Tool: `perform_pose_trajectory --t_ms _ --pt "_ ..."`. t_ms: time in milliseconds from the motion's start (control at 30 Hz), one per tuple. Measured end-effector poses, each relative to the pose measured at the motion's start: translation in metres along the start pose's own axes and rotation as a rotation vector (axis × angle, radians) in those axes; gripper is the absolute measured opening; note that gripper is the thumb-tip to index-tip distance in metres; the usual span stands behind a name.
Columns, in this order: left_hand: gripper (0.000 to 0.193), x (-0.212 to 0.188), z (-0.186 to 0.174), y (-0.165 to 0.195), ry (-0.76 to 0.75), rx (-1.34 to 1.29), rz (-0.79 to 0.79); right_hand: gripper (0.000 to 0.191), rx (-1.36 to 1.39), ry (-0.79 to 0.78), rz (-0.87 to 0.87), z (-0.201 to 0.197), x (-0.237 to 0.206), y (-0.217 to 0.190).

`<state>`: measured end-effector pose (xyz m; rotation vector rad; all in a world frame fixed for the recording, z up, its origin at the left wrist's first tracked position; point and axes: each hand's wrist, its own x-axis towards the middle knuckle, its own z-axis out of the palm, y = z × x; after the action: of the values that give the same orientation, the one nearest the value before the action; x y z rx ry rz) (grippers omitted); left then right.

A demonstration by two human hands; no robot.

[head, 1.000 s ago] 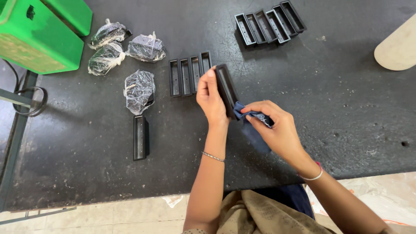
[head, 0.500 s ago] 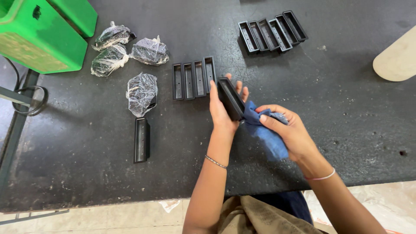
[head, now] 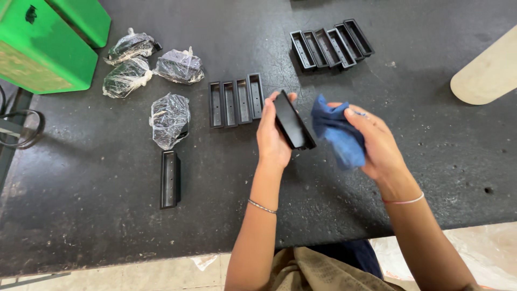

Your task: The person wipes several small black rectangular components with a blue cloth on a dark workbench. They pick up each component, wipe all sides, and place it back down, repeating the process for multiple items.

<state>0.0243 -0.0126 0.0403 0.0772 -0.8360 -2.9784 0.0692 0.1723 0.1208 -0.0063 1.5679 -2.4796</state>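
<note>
black tray point(head: 292, 128) held above counter point(head: 81, 215), just right of four-tray row point(head: 236, 100) | left hand point(head: 272, 137) grips tray | right hand point(head: 377, 141) clutches blue cloth point(head: 336, 134) | step: wiping; next needs cloth pressed to tray

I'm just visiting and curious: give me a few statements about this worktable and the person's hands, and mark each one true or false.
1. The left hand holds a black tray. True.
2. The right hand holds a red sponge. False: it holds a blue cloth.
3. Four plastic-wrapped bundles lie on the table. True.
4. The single tray near the bundles is stacked on the row of four trays. False: it lies apart, alone.
5. The green box sits at the table's right edge. False: left.
</note>
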Motion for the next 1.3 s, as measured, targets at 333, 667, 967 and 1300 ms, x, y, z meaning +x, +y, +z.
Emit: perform_pose_trajectory --t_ms 333,667,967,1300 --pt "0.049 -0.015 0.018 -0.008 -0.103 0.329 0.259 0.025 -0.965 0.116 -0.799 0.057 0.009 0.008" --pt "0.045 -0.016 0.016 0.008 0.000 0.428 0.463 0.043 -1.203 0.065 -0.717 0.053 -0.023 0.054" --pt "0.046 -0.020 0.021 0.005 -0.083 0.369 0.400 0.036 -1.112 0.138 -0.698 0.035 -0.044 0.013" --pt "0.050 -0.024 0.025 -0.001 -0.102 0.388 0.410 0.042 -1.108 0.121 -0.755 0.064 -0.013 0.030"
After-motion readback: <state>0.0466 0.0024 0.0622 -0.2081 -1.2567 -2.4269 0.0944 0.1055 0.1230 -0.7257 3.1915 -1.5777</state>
